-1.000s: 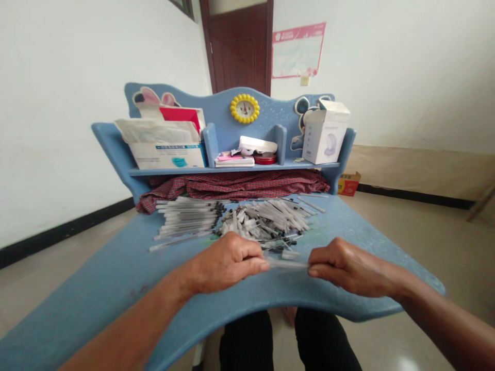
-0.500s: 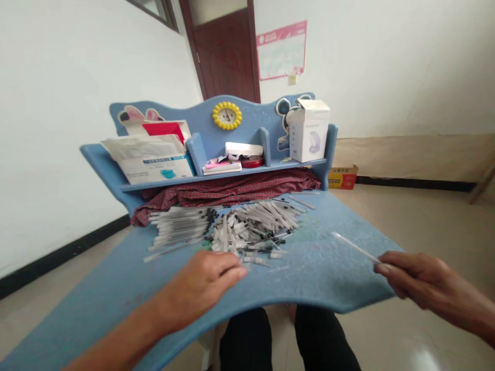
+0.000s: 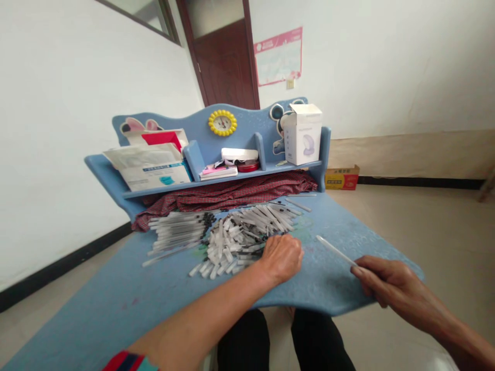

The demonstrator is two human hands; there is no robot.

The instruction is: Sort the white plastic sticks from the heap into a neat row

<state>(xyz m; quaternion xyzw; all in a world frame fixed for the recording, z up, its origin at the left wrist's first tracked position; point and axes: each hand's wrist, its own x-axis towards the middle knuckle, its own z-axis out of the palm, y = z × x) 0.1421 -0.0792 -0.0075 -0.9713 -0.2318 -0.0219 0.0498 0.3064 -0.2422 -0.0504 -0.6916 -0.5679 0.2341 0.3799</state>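
Note:
My right hand (image 3: 386, 281) pinches one end of a slim clear pen barrel (image 3: 334, 249), which points up and left over the table's right side. My left hand (image 3: 282, 258) is closed at the right front edge of a loose pile of whitish translucent pen caps and clear pen pieces (image 3: 228, 237). Its fingers curl away from view, so anything in them is hidden. Left of the pile lies a row of clear pens (image 3: 176, 232) side by side, their black ends towards the right.
The blue table (image 3: 116, 293) has a raised shelf with a mask box (image 3: 154, 172), a white carton (image 3: 303, 136) and small items. Bunched red checked cloth (image 3: 232, 190) lies under the shelf. A few clear tubes (image 3: 298, 205) rest at the back right.
My left hand has moved right across the front of the pile and closed, uncovering several whitish caps at the pile's front. My right hand has shifted left with the pen barrel.

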